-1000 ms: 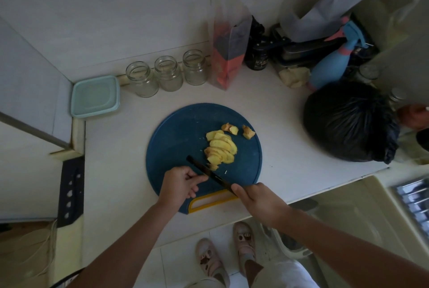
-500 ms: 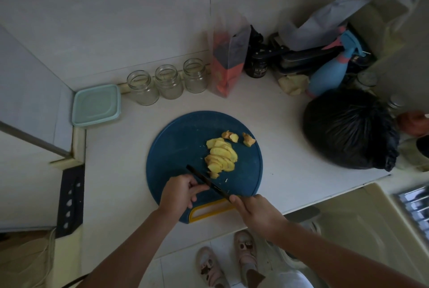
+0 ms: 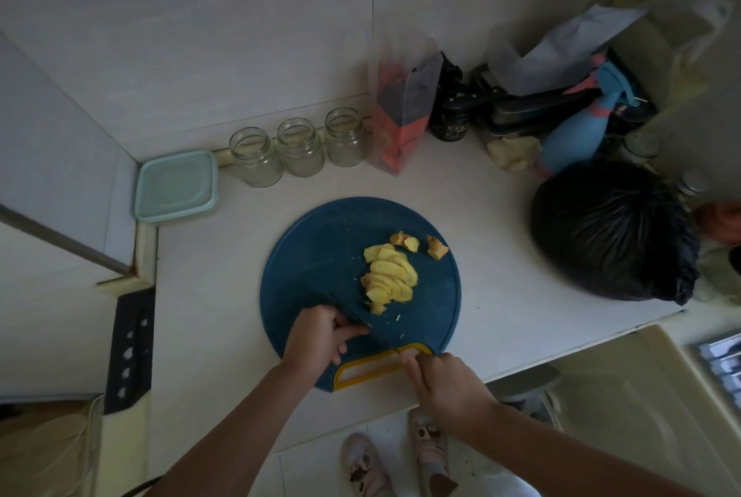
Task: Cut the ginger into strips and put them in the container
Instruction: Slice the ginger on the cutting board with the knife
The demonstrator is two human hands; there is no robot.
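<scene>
Dark blade, right hand: the right hand [image 3: 445, 384] is closed round the handle of the knife [image 3: 381, 337] at the near rim of the board. The handle is hidden inside the fist. The blade runs away and leftward, low over the board.
Left hand: the left hand [image 3: 320, 340] rests on the near left part of the board with its fingers curled and its thumb side against the blade. Whether it pinches the blade or anything beneath it cannot be told.
Ginger slices: the ginger slices [image 3: 389, 276] are pale yellow and lie in an overlapping heap near the board's centre, just beyond the blade. One small slice lies apart, close to the blade.
Ginger ends: the ginger ends [image 3: 405, 242] are brownish offcuts at the far side of the heap.
Cutting board: the cutting board [image 3: 312, 256] is round and blue. Its yellow handle loop [image 3: 361, 372] sits at the near edge, beside the right hand.
Counter: the counter [image 3: 493, 256] is white and carries the board.
Container: the container [image 3: 176, 186] is pale teal and square, with its lid on. It sits at the far left corner, well apart from the board.
Glass jars: three glass jars [image 3: 300, 147] stand in a row along the wall, beside the container.
Black bag: the black bag [image 3: 613, 232] lies to the right of the board.
</scene>
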